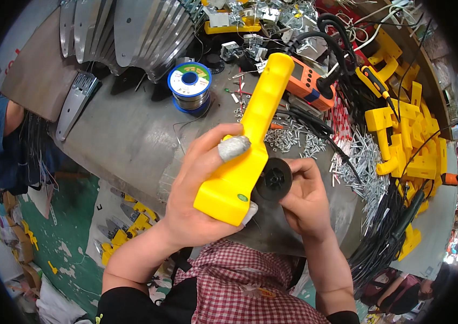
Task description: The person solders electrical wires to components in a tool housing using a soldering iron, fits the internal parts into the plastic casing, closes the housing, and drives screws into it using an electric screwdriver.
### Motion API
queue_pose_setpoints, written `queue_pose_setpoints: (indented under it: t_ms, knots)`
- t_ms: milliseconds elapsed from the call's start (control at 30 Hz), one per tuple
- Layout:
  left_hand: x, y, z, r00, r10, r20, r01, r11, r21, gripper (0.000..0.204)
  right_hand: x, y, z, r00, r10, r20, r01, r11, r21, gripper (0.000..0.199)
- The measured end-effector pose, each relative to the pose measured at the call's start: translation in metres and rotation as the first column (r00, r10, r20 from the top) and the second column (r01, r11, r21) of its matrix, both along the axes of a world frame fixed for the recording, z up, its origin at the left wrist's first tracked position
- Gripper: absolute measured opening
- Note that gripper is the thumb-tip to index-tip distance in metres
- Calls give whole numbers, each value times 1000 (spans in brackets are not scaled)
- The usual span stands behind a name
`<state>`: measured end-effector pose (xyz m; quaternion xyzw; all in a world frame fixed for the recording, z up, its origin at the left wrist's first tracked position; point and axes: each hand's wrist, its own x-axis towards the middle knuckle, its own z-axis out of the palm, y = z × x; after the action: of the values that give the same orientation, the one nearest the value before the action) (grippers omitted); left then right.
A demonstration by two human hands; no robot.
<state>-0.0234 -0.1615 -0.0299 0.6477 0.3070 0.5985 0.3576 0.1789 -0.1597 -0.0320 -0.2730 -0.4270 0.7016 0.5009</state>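
Observation:
My left hand (188, 197) is closed around the wide lower body of a yellow plastic tool housing (256, 146). Its long handle points up and away, slightly to the right. Grey tape wraps at least one of my left fingers. A black round knob-like part (275, 181) with a recessed centre sits at the housing's right side, pinched between the thumb and fingers of my right hand (307, 200). Whether the black part is fixed to the housing or only held against it, I cannot tell.
Beyond my hands stands a solder wire spool (189, 86). An orange control box (310, 83) is at the back. Loose screws (288, 135) and metal pins (366, 167) lie right, beside piled yellow housings (409, 135). Grey metal blades (137, 32) stand back left; another person (2, 135) is far left.

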Motion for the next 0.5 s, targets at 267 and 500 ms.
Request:
queue_pose_setpoints:
  t_ms: [267,500]
  knots:
    - [5,1,2,995,63,-78,-64,998,-14,73,-6,2,17,971,-58,234,63,998,-17,44]
    - [3,-10,-10,998,-49,41,54,991,-121,77,-21,-1,14,598,-517,613,-34,747,664,44]
